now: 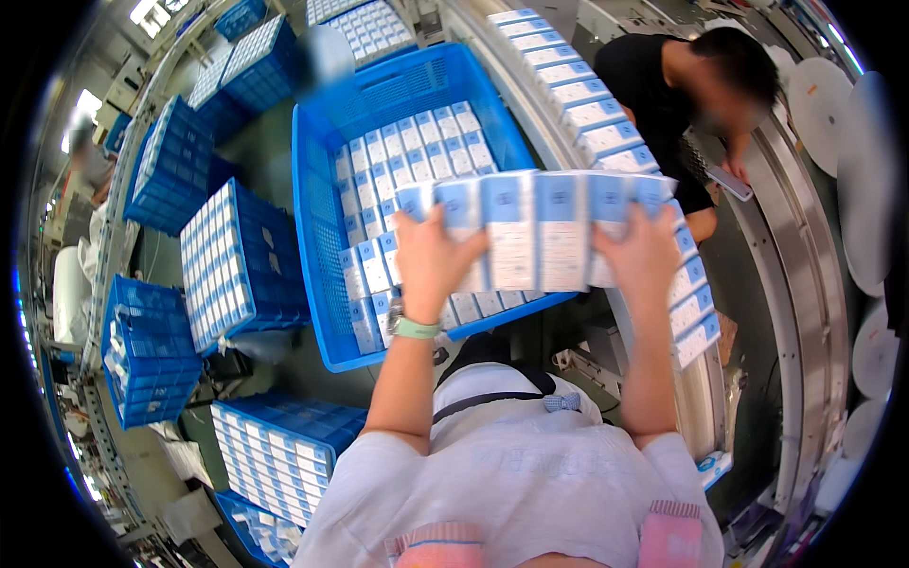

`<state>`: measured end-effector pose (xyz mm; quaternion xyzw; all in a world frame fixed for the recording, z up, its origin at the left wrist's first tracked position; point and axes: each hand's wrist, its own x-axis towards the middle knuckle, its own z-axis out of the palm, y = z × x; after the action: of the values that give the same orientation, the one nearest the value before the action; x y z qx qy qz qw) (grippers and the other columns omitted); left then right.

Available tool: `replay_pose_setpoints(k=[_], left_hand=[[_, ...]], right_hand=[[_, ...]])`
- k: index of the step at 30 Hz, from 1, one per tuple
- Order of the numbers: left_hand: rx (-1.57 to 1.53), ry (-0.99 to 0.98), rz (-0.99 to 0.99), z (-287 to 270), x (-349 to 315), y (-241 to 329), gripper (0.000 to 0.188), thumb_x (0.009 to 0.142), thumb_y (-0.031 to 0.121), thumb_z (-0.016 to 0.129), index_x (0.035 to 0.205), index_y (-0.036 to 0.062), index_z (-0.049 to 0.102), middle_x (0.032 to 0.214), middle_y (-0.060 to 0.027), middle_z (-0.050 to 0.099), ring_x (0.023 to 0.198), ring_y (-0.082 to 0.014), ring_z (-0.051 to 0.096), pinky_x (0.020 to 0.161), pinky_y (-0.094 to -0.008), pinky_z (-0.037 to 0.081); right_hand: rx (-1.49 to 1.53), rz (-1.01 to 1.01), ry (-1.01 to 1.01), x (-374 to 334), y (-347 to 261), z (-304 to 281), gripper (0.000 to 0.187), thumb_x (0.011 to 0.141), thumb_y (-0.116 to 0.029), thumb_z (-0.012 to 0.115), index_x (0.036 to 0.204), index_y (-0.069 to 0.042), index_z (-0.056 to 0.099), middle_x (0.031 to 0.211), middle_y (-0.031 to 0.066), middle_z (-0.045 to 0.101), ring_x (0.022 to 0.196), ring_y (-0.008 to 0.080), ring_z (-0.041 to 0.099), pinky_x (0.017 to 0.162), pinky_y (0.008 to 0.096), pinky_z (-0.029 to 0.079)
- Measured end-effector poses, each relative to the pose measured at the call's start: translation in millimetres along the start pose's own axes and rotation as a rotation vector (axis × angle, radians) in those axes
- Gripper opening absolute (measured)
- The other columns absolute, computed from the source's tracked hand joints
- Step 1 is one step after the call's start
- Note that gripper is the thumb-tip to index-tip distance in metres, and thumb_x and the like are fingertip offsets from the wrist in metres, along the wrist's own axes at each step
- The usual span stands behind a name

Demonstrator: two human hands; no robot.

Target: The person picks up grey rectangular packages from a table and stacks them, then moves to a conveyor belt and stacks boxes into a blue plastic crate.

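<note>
A row of several white-and-blue packs (512, 227) is squeezed end to end between my two hands, lifted over the right side of a large blue plastic crate (305, 237). My left hand (431, 254) clasps the row's left end, thumb across the front. At the other end my right hand (646, 248) presses inward, its thumb also on the front face. Inside the crate, rows of similar packs (407, 156) stand tightly side by side. Part of those rows is hidden behind the held packs and my left hand. A watch and a pale green band circle my left wrist.
Along my right runs a conveyor rail carrying a line of like packs (573, 90). Beyond it a person (644, 80) in black bends forward, a flat object in hand. More filled blue crates (270, 256) stand to the left. Large pale rolls (814, 114) line the far right.
</note>
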<state>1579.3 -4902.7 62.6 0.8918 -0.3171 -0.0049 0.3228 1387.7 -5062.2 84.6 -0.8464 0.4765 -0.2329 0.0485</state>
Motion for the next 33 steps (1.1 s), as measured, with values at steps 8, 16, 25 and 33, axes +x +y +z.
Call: replay_pose_setpoints(k=[8,16,25,33], left_hand=[[0.102,-0.524,-0.508,89.0,0.6,-212.9,0.08,0.064,0.058,0.063,0.123,0.0038,0.061,0.124,-0.037,0.047,0.111,-0.0437,0.054,0.087,-0.0443,0.05],[0.13,-0.728,-0.638,142.2,15.9,-223.2,0.083,0.066,0.056,0.062,0.128,0.0009,0.056,0.127,-0.0389,0.045,0.123,-0.0474,0.044,0.095,-0.0446,0.046],[0.29,-0.914,-0.609,221.8,5.2,-286.6,0.074,0.075,0.039,0.064,0.138,0.0085,0.04,0.13,-0.0393,0.042,0.114,-0.0519,0.051,0.091,-0.0501,0.048],[0.398,-0.428,-0.214,206.6,74.7,-273.9,0.053,0.076,0.028,0.066,0.122,0.0072,0.05,0.112,-0.0185,0.058,0.107,-0.0375,0.055,0.083,-0.0548,0.048]], right_hand=[[-0.183,-0.107,-0.715,-1.4,-74.4,202.1,0.059,0.066,-0.054,0.068,0.104,-0.008,0.069,0.112,0.0222,0.055,0.093,0.0343,0.063,0.078,0.0412,0.053],[-0.221,0.031,-1.009,1.7,-43.1,303.8,0.071,0.064,-0.054,0.069,0.119,-0.009,0.064,0.132,0.0296,0.046,0.108,0.0372,0.059,0.088,0.0431,0.051],[-0.368,-0.022,-1.103,-27.4,-9.2,368.8,0.067,0.08,-0.031,0.065,0.139,-0.011,0.039,0.139,0.0378,0.031,0.117,0.0463,0.052,0.094,0.0476,0.046],[0.106,-0.258,-0.824,-16.0,-12.0,293.4,0.035,0.08,-0.029,0.064,0.106,-0.005,0.06,0.092,0.0169,0.065,0.089,0.0351,0.063,0.077,0.0482,0.048]])
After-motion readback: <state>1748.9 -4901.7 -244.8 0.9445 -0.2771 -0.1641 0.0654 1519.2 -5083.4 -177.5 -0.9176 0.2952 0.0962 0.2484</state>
